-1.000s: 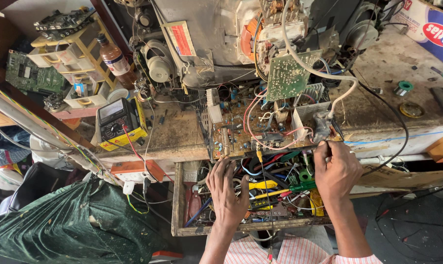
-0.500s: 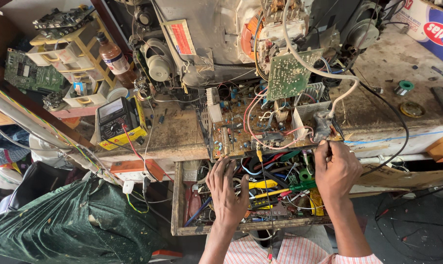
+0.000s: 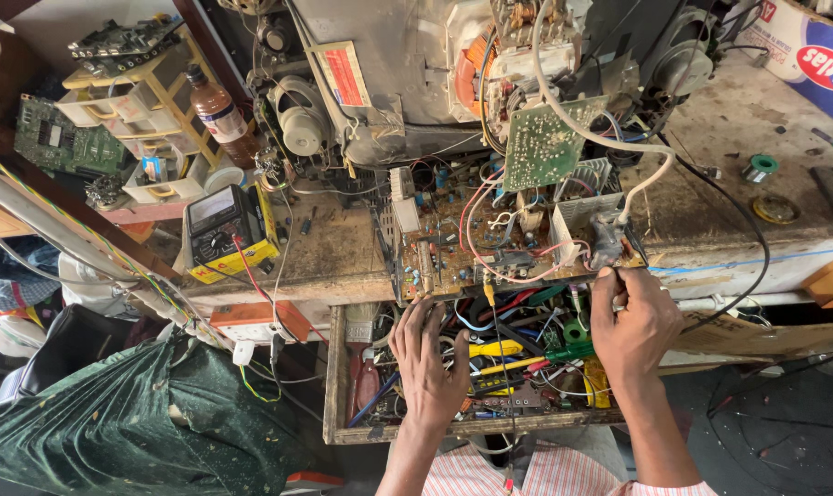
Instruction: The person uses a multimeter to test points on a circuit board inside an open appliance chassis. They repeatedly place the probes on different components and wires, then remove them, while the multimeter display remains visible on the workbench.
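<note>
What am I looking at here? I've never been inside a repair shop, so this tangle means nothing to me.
The picture comes from a camera worn on a person's head, looking down at their own two bare hands at a cluttered workbench. On the bench sits the opened back of an old tube television, with a brown circuit board pulled out toward the person. The left hand rests spread, its fingertips at the board's near edge. The right hand is closed at the board's right corner; what it pinches is too small to tell. Below the hands, an open wooden drawer holds wires and screwdrivers. To the left stands a yellow multimeter, with a brown bottle behind it.
</note>
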Demonstrator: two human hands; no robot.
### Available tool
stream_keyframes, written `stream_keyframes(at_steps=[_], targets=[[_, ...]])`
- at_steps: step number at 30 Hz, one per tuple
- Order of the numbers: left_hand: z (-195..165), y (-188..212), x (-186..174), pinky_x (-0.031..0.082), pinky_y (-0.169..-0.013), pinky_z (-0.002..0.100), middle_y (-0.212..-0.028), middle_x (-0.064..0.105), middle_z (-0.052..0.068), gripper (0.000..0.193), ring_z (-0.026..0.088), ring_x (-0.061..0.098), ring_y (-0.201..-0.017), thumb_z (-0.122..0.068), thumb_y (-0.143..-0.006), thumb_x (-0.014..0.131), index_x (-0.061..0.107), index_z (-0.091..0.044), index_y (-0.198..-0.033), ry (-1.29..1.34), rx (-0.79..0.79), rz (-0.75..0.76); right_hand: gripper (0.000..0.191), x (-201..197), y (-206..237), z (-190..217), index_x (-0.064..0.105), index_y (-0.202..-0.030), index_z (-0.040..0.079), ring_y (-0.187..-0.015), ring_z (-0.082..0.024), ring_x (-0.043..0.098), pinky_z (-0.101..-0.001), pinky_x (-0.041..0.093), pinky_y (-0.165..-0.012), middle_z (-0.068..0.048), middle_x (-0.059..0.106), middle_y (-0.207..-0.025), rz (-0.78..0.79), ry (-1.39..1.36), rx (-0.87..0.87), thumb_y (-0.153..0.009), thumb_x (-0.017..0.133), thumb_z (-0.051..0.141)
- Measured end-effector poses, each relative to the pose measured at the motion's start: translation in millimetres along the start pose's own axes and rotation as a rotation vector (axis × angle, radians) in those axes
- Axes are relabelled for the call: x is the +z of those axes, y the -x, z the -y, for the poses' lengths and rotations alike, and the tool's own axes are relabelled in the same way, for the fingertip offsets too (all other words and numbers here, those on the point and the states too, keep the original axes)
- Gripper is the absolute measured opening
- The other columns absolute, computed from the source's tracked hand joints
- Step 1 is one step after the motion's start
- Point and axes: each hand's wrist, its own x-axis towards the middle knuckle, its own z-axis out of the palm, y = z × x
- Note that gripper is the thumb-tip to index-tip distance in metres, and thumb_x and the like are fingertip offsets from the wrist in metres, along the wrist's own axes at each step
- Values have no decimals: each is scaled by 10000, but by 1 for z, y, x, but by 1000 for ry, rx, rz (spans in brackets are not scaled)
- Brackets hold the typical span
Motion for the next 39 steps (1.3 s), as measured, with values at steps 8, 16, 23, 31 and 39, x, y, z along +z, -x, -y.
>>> stream_keyframes(at_steps=[8,16,23,31,39], targets=[[-1,0,-1,344,-1146,527,-1410,538,186,509,364,474,-1382,-127,-901,746,560,-1,-1358,10,13,-10,124,0,1,-1,663,-935,12,-652,-285,595,-419,428,-618,-113,603,-760,-11,22,-8,-1008,730,87],[-1,-3,-5,349,-1143,522,-1415,537,186,513,363,477,-1378,-118,-896,747,562,2,-1358,13,17,-17,101,0,0,2,673,-966,20,-696,-301,623,-428,451,-658,-128,641,-818,0,62,-28,-984,747,87],[-1,-4,-5,347,-1139,526,-1414,538,187,520,367,477,-1372,-120,-888,747,563,3,-1359,8,7,-10,108,-2,-3,3,672,-984,20,-741,-322,638,-434,469,-690,-144,653,-856,-5,54,-49,-978,755,89],[-1,-1,-1,342,-1145,532,-1417,534,186,519,367,467,-1378,-133,-901,745,559,0,-1367,3,6,-14,103,-1,-4,0,677,-976,13,-723,-300,652,-421,461,-662,-144,677,-868,16,82,-46,-978,755,80],[-1,-2,-2,342,-1150,532,-1417,536,183,525,366,469,-1379,-129,-902,742,556,-5,-1378,3,-2,-8,98,-5,-6,3,675,-979,12,-758,-328,651,-437,467,-687,-155,666,-870,8,79,-83,-952,761,52]])
